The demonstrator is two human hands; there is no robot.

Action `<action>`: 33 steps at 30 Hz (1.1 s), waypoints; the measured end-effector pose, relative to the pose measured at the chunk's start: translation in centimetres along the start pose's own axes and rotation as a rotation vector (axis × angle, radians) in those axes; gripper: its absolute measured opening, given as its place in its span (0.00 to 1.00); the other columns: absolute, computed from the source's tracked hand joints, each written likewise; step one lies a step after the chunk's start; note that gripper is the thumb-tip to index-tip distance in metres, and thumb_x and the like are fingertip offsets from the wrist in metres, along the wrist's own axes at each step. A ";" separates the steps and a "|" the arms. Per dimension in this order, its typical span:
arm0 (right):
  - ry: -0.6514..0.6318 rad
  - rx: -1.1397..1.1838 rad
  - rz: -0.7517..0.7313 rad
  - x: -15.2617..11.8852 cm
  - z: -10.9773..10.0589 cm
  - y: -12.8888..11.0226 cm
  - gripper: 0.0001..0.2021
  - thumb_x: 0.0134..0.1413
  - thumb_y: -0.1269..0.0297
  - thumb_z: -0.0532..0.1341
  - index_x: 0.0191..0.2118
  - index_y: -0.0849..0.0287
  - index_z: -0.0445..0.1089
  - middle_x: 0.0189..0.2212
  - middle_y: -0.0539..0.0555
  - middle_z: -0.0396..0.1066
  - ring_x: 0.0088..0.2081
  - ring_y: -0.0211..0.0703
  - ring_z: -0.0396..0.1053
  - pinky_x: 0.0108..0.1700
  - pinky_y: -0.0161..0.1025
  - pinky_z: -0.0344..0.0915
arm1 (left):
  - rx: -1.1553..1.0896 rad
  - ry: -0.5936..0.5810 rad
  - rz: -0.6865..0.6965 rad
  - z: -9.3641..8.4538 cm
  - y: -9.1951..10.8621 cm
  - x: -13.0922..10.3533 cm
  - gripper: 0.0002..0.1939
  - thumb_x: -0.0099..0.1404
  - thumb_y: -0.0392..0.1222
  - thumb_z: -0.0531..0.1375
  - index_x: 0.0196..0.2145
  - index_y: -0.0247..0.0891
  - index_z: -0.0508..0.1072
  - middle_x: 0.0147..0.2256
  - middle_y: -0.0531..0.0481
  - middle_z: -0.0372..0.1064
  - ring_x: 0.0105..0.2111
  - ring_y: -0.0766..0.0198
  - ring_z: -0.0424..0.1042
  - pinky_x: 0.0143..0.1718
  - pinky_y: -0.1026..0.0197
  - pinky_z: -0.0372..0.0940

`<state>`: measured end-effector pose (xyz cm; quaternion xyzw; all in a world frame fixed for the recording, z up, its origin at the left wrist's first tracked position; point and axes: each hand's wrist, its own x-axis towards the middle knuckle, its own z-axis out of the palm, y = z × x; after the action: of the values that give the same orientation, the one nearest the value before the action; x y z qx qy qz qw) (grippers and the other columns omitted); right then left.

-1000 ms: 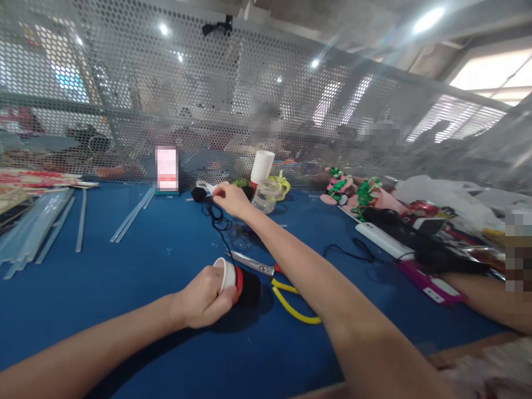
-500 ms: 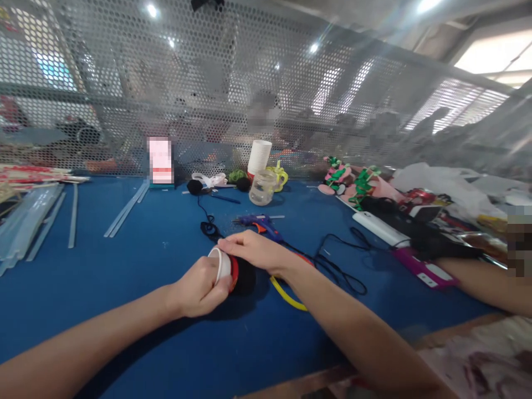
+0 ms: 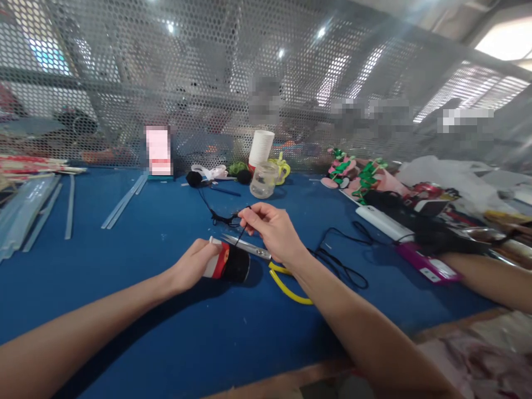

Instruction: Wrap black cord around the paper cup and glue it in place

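A paper cup (image 3: 215,266), white and red with black yarn wound round its base end, lies sideways in my left hand (image 3: 192,265), whose fingers close round its rim. My right hand (image 3: 266,227) pinches black yarn (image 3: 240,236) that runs up from the wound part. A loose tangle of the yarn lies just left of my right fingertips and leads back to a black yarn ball (image 3: 193,178). Scissors (image 3: 286,277) with yellow handles lie open-bladed beneath my right hand and wrist.
Behind stand a clear jar (image 3: 264,182), stacked white cups (image 3: 261,147) and a phone (image 3: 159,151). Glue sticks (image 3: 33,213) lie left. A power strip (image 3: 428,263), cords and craft flowers (image 3: 353,172) are at right, near another person's arm (image 3: 490,277).
My right hand has left the cup and lifted the yarn up. The cup has turned so its side shows. The scissors now show beneath; the glue gun is hidden from view.
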<state>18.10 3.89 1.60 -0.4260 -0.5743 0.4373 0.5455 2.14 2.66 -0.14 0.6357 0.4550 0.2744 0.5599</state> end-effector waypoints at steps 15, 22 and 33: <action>0.115 -0.131 -0.175 -0.3 -0.3 -0.7 0.08 0.47 0.62 0.56 0.24 0.60 0.64 0.18 0.47 0.63 0.19 0.30 0.58 0.23 0.31 0.58 | -0.206 0.105 -0.258 0.5 0.2 0.5 0.08 0.48 0.42 0.51 0.18 0.35 0.60 0.13 0.58 0.54 0.13 0.71 0.54 0.13 0.68 0.50; 0.100 -0.187 -0.158 -0.1 -0.2 -0.3 0.09 0.45 0.62 0.57 0.22 0.62 0.63 0.17 0.47 0.63 0.19 0.30 0.57 0.23 0.31 0.57 | 0.020 -0.019 -0.085 0.9 1.0 -0.9 0.15 0.52 0.45 0.48 0.13 0.36 0.53 0.13 0.59 0.48 0.14 0.73 0.48 0.15 0.69 0.45; 0.038 -0.259 -0.131 0.1 0.0 0.5 0.10 0.46 0.61 0.57 0.21 0.61 0.62 0.17 0.47 0.63 0.19 0.30 0.57 0.23 0.31 0.57 | 0.084 -0.145 0.091 0.8 0.8 -1.5 0.16 0.55 0.45 0.45 0.13 0.37 0.49 0.14 0.58 0.43 0.15 0.73 0.43 0.16 0.67 0.42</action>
<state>18.06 4.15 1.17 -0.4628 -0.6420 0.3147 0.5241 2.34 0.98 0.73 0.6967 0.3950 0.2335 0.5514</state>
